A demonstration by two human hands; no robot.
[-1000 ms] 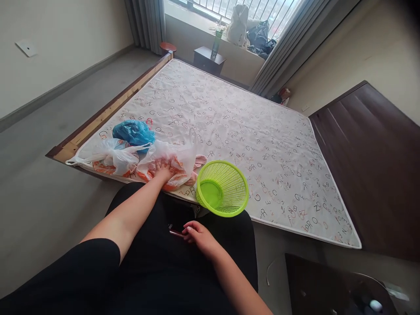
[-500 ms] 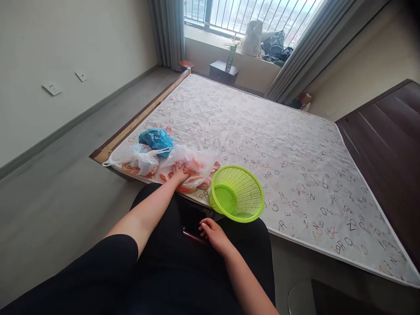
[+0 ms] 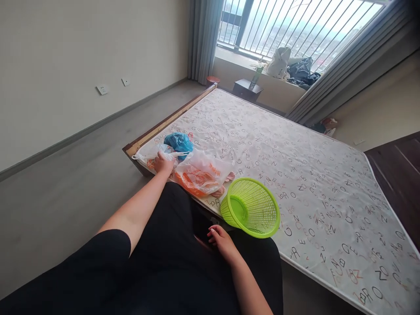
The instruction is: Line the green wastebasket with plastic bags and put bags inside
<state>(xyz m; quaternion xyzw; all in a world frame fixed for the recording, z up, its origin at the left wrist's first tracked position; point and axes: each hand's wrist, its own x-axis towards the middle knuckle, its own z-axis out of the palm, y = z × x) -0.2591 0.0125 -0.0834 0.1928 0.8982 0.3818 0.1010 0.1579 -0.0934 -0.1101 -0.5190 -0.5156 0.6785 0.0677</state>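
My left hand [image 3: 164,165] is on a small white plastic bag [image 3: 168,149] near the bed's corner, its fingers closed on the thin film. Right behind that bag lies a crumpled blue plastic bag [image 3: 179,143]. A larger white plastic bag with orange print [image 3: 205,173] spreads out to the right of the hand, with some pink cloth [image 3: 219,191] showing at its edge. My right hand [image 3: 223,243] rests over my lap, fingers loosely bent and apart, holding nothing. Close by it, a green plastic basket [image 3: 254,208] leans tilted at the mattress edge, its inside visible.
The bare mattress [image 3: 295,175] with printed letters fills the bed frame [image 3: 173,114]. Toward the window stand a nightstand [image 3: 247,89] with a green bottle [image 3: 256,77] on it and a red round stool [image 3: 213,80]. Bags [image 3: 278,63] sit on the windowsill.
My left hand has moved left from the larger orange-printed bag to the small white bag. My right hand stays over my lap. The view has shifted, so the scene sits further right and lower.
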